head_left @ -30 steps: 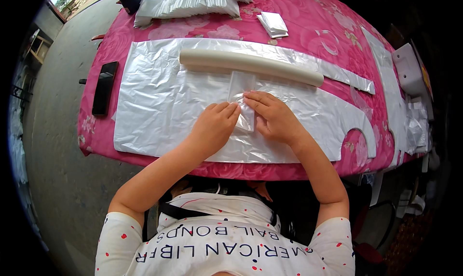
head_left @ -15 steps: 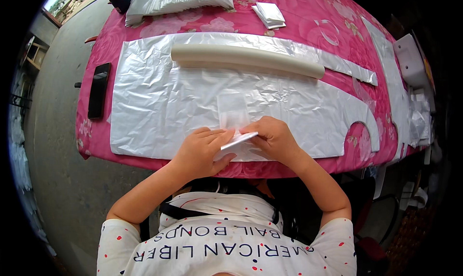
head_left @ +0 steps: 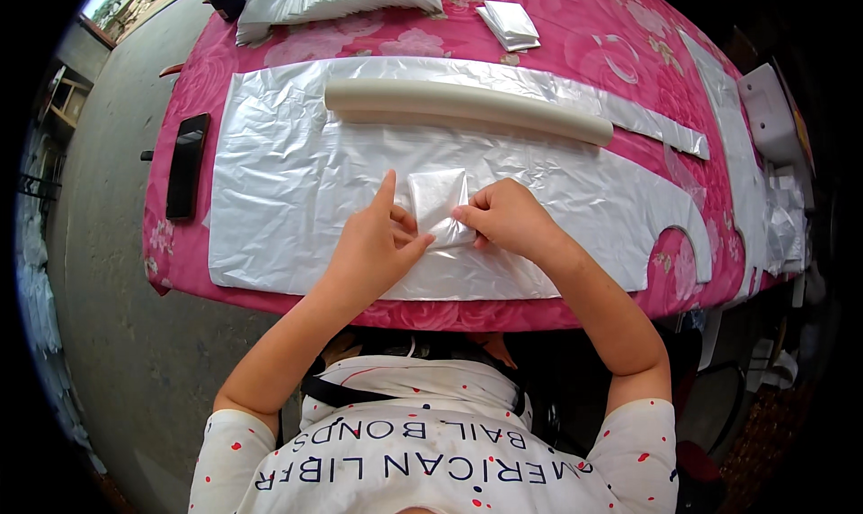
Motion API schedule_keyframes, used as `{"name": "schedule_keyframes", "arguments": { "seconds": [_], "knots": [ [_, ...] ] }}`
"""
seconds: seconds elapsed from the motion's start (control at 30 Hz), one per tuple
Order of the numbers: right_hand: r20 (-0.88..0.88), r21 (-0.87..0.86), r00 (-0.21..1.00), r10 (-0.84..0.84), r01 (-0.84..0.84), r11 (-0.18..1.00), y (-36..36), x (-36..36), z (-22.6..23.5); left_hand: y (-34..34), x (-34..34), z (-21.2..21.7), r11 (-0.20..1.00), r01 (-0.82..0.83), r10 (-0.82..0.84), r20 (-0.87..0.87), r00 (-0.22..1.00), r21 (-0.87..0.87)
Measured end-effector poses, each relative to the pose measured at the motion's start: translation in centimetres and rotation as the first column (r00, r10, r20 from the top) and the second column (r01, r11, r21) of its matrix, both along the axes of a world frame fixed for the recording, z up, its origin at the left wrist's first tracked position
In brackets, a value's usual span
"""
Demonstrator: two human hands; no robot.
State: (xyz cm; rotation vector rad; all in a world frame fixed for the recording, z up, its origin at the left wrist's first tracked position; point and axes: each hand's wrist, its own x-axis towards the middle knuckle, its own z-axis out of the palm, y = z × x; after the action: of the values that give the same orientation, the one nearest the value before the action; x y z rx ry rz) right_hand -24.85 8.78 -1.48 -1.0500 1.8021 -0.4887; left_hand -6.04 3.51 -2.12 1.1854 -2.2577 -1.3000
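Folded plastic packet [head_left: 436, 195]: centre, on the white vest-handled plastic bag [head_left: 283, 199]; underside hidden
Right hand [head_left: 511, 214]: 3 o'clock of packet, pinching its edge; some fingertips hidden
Left hand [head_left: 370, 237]: 8 o'clock, open, index finger extended; thumb contact unclear
Beige tube [head_left: 467, 111]: 1 o'clock, hiding part of the bag
White plastic stack [head_left: 346, 4]: 11 o'clock, cut off above

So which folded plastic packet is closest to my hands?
The single packet on the spread sheet, between your left hand and right hand; the small stack and large pile lie on the pink cloth beyond the pale roll.
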Motion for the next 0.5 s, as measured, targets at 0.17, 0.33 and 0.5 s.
{"name": "schedule_keyframes", "arguments": {
  "seconds": [0.17, 0.33, 0.5],
  "knots": [
    [-0.011, -0.014, 1.000, 0.022, -0.022, 1.000, -0.2, 0.2, 0.3, 1.1, -1.1, -1.4, 0.728, 0.125, -0.169, 0.000, 0.986, -0.674],
    [-0.024, -0.056, 1.000, 0.005, -0.006, 0.998, 0.1, 0.4, -0.3, 2.2, -2.7, -3.6, 0.758, 0.240, -0.177, 0.163, 0.971, -0.607],
    [-0.208, -0.117, 0.977, 0.043, -0.069, 0.991, 0.7, 0.9, 0.0, 2.1, -2.7, -4.4, 0.741, 0.290, -0.172, 0.247, 0.954, -0.606]
  ]
}}
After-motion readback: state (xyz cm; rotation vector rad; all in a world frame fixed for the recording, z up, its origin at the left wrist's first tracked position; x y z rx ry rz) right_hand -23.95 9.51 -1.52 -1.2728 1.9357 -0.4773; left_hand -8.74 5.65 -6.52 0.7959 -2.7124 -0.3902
